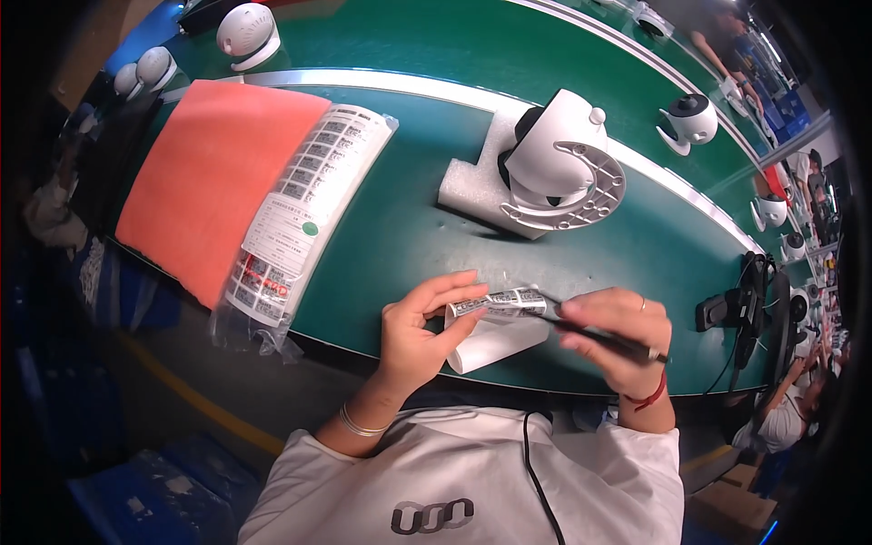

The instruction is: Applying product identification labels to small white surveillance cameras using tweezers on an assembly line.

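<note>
Near the front edge of the table, a curled sheet of printed labels (495, 341) is pinched in my left hand (422, 327), thumb below and fingers above its printed edge. My right hand (622, 336) grips dark slim tweezers (618, 342) between thumb and fingers. Their tips meet the right end of the printed strip; whether a label is between them I cannot tell. Beyond my hands, a white rounded camera (563, 150) lies tilted on a white foam block (468, 186), its ribbed curved base turned toward me.
An orange sheet (218, 173) lies at the left, with a plastic-wrapped stack of label sheets (313, 204) on its edge. Black cabled devices (731, 309) sit at the right. More white cameras (695, 120) stand on the green belt (436, 41) behind. Other people are at the far right.
</note>
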The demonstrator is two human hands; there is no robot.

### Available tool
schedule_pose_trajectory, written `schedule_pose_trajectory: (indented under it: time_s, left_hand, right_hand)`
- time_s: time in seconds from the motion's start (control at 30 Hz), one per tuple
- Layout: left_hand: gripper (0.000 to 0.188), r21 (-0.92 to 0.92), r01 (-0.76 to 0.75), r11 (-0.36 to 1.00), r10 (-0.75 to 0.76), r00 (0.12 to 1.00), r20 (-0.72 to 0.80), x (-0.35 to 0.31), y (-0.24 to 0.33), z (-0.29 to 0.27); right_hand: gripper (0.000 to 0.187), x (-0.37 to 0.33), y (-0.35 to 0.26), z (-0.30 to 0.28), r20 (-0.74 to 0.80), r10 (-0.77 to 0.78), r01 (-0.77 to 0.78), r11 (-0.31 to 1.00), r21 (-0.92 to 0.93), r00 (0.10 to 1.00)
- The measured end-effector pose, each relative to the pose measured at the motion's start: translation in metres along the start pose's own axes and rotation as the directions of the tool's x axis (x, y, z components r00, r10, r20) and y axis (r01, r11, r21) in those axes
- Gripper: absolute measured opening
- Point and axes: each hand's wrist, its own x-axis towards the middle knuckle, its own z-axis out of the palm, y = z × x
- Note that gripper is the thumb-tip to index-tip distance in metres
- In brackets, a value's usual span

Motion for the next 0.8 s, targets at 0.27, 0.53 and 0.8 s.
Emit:
schedule_pose_trajectory:
  time_s: [0.27,0.53,0.8]
  left_hand:
    - [0.063,0.003,-0.036,0.999,0.036,0.999,0.038,0.001,-0.001,0.002]
    - [0.074,-0.016,-0.085,0.996,0.086,0.992,0.093,0.001,-0.004,0.003]
    - [0.072,-0.001,-0.027,1.000,0.027,0.996,0.081,0.002,-0.001,0.002]
  right_hand:
    - [0.024,0.009,0.001,0.013,0.065,-0.133,0.138,0.987,-0.078,0.989]
    - [0.024,0.004,0.003,0.009,0.045,-0.156,0.162,0.965,-0.206,0.987]
    - [0.023,0.004,-0.001,0.007,0.008,-0.220,0.214,0.939,-0.268,0.975]
